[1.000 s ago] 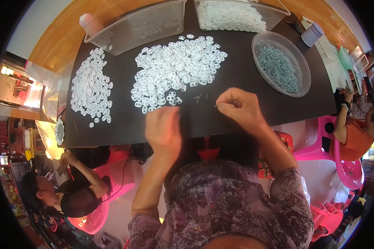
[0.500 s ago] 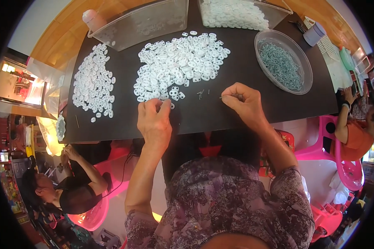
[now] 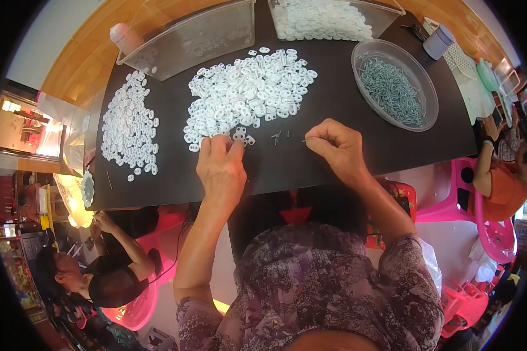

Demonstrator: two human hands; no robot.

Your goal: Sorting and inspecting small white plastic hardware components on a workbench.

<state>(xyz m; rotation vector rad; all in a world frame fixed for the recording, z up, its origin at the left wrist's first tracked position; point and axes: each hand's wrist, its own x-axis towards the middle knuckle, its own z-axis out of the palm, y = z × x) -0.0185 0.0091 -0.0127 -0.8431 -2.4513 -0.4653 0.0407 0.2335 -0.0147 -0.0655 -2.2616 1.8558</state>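
Note:
A large heap of white oval plastic pieces with two holes (image 3: 249, 88) lies on the dark table (image 3: 275, 172). At the heap's near edge my left hand (image 3: 222, 167) is closed, its fingertips down among the loose pieces; what they pinch is hidden. My right hand (image 3: 338, 149) hovers over the table to the right, thumb and forefinger pinching a small screw (image 3: 304, 140) whose tip sticks out to the left. Between my hands lie several loose screws (image 3: 277, 137). A round clear tub (image 3: 433, 114) at the right holds a mass of grey screws (image 3: 392, 90).
A smaller heap of white pieces (image 3: 129, 126) spreads at the left. Two clear bins (image 3: 187, 50) stand along the far side, the right one full of white pieces (image 3: 322, 20). A lidded jar (image 3: 441, 42) is at the far right. Other people sit at both sides.
The view has shifted slightly, moving the table's contents a little to the left. My left fingertips sit closer over the loose pieces. My right hand keeps its pinch on the screw.

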